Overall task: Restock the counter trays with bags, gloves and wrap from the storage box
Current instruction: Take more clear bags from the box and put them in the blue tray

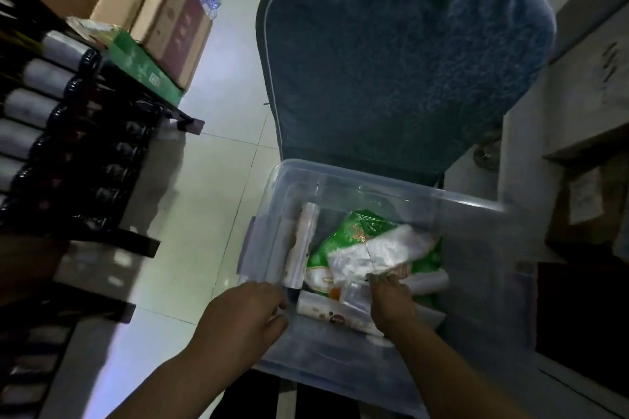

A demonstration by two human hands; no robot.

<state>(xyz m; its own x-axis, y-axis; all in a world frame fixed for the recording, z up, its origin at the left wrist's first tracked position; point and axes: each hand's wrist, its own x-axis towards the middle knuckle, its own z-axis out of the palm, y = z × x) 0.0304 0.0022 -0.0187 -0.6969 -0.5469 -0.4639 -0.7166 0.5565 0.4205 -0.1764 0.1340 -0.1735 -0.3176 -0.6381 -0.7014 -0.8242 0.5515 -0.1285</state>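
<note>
reaching into a clear storage box point(343, 177) on a chair seat, both hands of the person at its near-left corner.

left hand point(243, 313) curled over the box's near-left rim, fingers gripping the wall edge. right hand point(391, 299) down inside the box, fingertips pinched on a clear plastic packet point(354, 299); whether it is lifted or only touched cannot be told. beneath and beyond that hand lies a green-and-white bag pack point(360, 231) with a white translucent bundle point(381, 250) across it. a wrap roll point(303, 245) stands tilted along the left wall; a second roll point(318, 308) lies flat near the front. blue padded chair back point(401, 54) rises behind the box. cardboard cartons point(160, 10) and dark bottles point(71, 133) sit on racks at left, well apart from the box.
</note>
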